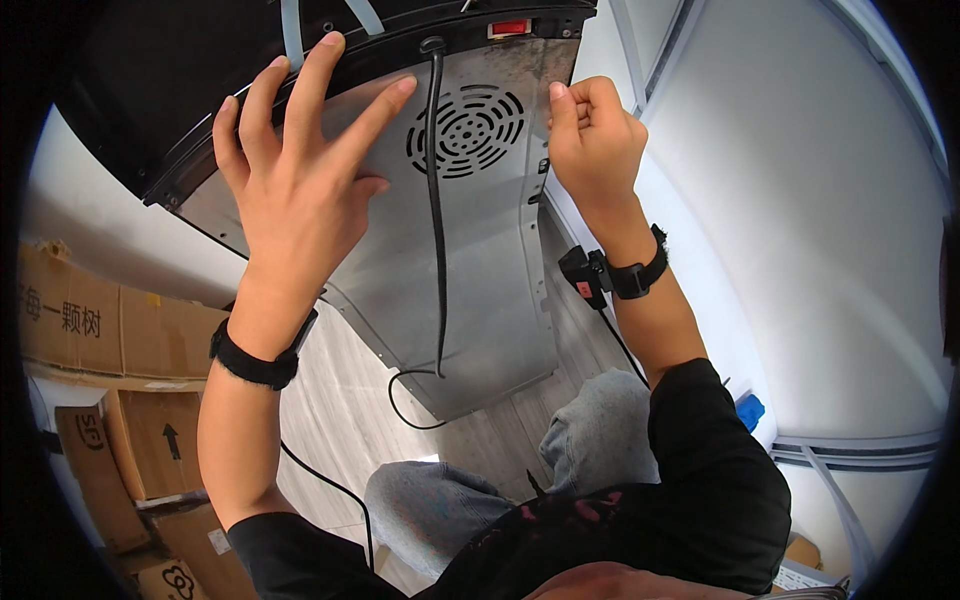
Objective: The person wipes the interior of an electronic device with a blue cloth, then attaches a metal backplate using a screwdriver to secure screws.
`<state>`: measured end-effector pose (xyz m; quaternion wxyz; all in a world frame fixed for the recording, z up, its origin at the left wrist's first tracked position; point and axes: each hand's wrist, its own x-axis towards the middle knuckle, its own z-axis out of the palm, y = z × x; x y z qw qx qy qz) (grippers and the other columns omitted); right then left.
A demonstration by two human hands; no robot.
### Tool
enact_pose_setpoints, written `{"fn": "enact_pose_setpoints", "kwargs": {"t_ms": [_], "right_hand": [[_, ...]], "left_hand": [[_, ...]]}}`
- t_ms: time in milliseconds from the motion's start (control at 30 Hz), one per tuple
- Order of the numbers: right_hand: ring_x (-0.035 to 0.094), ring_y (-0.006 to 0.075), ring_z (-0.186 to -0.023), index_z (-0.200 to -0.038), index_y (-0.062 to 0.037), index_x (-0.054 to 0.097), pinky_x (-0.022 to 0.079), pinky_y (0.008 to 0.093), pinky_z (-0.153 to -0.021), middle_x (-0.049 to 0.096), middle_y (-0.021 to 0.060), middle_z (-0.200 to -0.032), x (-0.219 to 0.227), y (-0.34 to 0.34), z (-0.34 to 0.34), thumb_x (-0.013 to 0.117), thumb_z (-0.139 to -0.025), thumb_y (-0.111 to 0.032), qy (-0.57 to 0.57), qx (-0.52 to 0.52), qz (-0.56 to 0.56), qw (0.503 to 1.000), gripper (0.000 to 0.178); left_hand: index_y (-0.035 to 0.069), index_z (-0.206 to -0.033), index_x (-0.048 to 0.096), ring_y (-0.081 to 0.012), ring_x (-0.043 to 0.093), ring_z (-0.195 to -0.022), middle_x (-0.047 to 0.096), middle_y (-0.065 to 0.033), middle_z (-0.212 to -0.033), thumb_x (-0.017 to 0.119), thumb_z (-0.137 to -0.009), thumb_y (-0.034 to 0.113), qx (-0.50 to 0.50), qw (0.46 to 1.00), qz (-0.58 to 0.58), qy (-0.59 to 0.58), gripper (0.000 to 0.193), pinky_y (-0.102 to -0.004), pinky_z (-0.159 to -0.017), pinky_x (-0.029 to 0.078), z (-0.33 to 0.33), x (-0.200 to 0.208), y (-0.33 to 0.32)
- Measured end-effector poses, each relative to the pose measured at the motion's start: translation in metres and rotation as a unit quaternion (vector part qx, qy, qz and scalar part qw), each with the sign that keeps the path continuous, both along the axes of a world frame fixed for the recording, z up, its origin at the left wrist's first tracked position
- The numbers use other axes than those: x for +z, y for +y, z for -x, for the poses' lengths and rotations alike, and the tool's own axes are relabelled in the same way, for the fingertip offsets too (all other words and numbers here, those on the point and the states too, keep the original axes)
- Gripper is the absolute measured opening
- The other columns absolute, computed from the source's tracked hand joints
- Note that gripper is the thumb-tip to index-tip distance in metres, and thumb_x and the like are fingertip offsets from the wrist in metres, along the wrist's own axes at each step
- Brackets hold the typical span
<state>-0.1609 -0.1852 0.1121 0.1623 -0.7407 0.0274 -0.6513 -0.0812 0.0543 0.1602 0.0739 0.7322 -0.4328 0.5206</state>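
Note:
A tall appliance stands before me with its grey metal panel (480, 270) facing me and a black top part (150, 80) above it. A round set of vent slots (466, 132) is cut in the panel. A thick black power cord (437, 220) hangs down from the black rim. My left hand (300, 170) is open, its fingers spread, with the longer fingertips at the black rim left of the cord. At the panel's upper right edge my right hand (597, 135) is closed, thumb against curled fingers. Whatever it may pinch is too small or hidden to name.
A red switch (509, 28) sits on the rim, and pale blue strips (292, 30) hang near my left fingertips. Cardboard boxes (155, 440) are stacked at the left. White panels (800, 200) stand close at the right. A thin black cable (340, 485) runs past my knees.

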Motion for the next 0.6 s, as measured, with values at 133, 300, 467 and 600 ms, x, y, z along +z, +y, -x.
{"fn": "enact_pose_setpoints", "kwargs": {"t_ms": [133, 300, 467, 600], "right_hand": [[0.046, 0.0194, -0.035, -0.071, -0.0039, 0.051, 0.035, 0.0298, -0.036, 0.048, 0.0049, -0.046, 0.0012, -0.0002, 0.0003, 0.064, -0.087, -0.007, 0.021, -0.030, 0.016, 0.999, 0.021], [0.045, 0.0226, -0.034, -0.067, -0.0050, 0.049, 0.034, 0.0328, -0.035, 0.044, 0.0065, -0.043, -0.0005, -0.0031, -0.0030, 0.062, -0.091, -0.011, 0.033, -0.058, 0.033, 0.997, 0.028], [0.041, 0.0231, -0.033, -0.064, -0.0064, 0.047, 0.032, 0.0320, -0.035, 0.040, 0.0059, -0.041, -0.0013, -0.0062, -0.0010, 0.064, -0.092, -0.019, 0.044, -0.101, 0.061, 0.992, 0.035], [0.038, 0.0227, -0.033, -0.062, -0.0065, 0.047, 0.031, 0.0315, -0.035, 0.040, 0.0054, -0.041, -0.0007, -0.0075, 0.0006, 0.066, -0.091, -0.024, 0.054, -0.089, 0.076, 0.992, 0.038]], "left_hand": [[0.045, -0.123, 0.061, -0.0276, 0.038, -0.130, 0.040, -0.0012, -0.147, 0.089, -0.039, 0.025, 0.005, 1.000, -0.003, 0.000, 0.091, -0.0458, -0.108, 0.022, 0.0000, -0.0011, -0.0004], [0.044, -0.123, 0.061, -0.0274, 0.039, -0.129, 0.042, -0.0013, -0.146, 0.088, -0.040, 0.025, -0.001, 1.000, -0.001, 0.000, 0.089, -0.0457, -0.107, 0.023, -0.0022, -0.0012, 0.0002], [0.044, -0.123, 0.061, -0.0275, 0.040, -0.127, 0.043, -0.0013, -0.145, 0.087, -0.041, 0.024, -0.010, 1.000, 0.003, 0.001, 0.089, -0.0459, -0.106, 0.024, -0.0026, -0.0022, -0.0003], [0.044, -0.123, 0.061, -0.0276, 0.040, -0.127, 0.043, -0.0013, -0.145, 0.087, -0.041, 0.025, -0.006, 1.000, 0.003, -0.002, 0.089, -0.0462, -0.106, 0.024, -0.0034, -0.0027, -0.0001]]}}
